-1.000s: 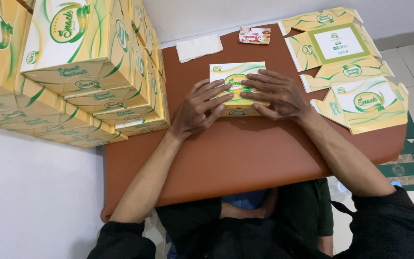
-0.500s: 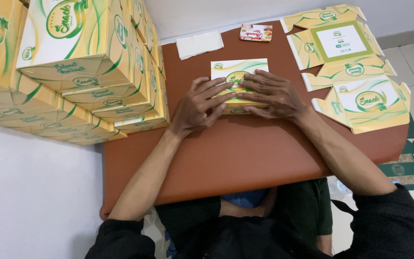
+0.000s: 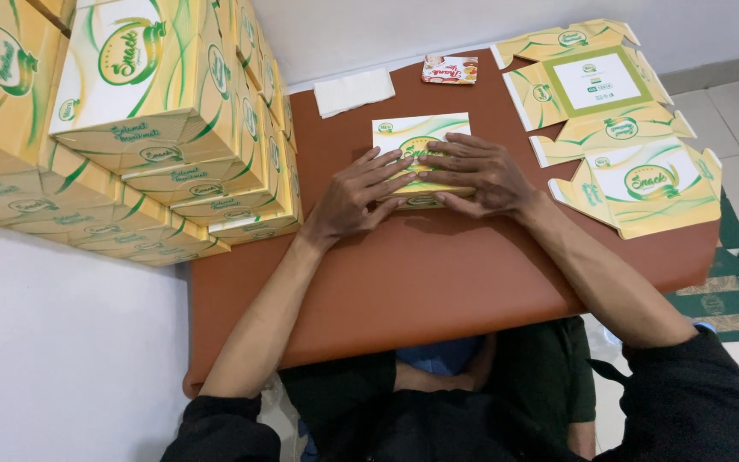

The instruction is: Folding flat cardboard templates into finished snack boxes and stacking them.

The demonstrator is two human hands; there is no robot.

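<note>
A folded white, yellow and green cardboard box (image 3: 419,137) lies on the brown table (image 3: 438,282) in front of me. My left hand (image 3: 357,195) rests flat on its near left side, fingers spread over the lid. My right hand (image 3: 481,175) presses on the near right part, fingers pointing left across the lid. Both hands hold the box down against the table.
A tall stack of assembled boxes (image 3: 130,128) of the same kind fills the left side. Flat unfolded box blanks (image 3: 617,128) lie at the right edge. A white napkin (image 3: 354,91) and a small red packet (image 3: 450,69) lie at the far edge.
Both hands stay pressed on the box; the fingers have shifted slightly over the lid. The box has not moved on the table.
</note>
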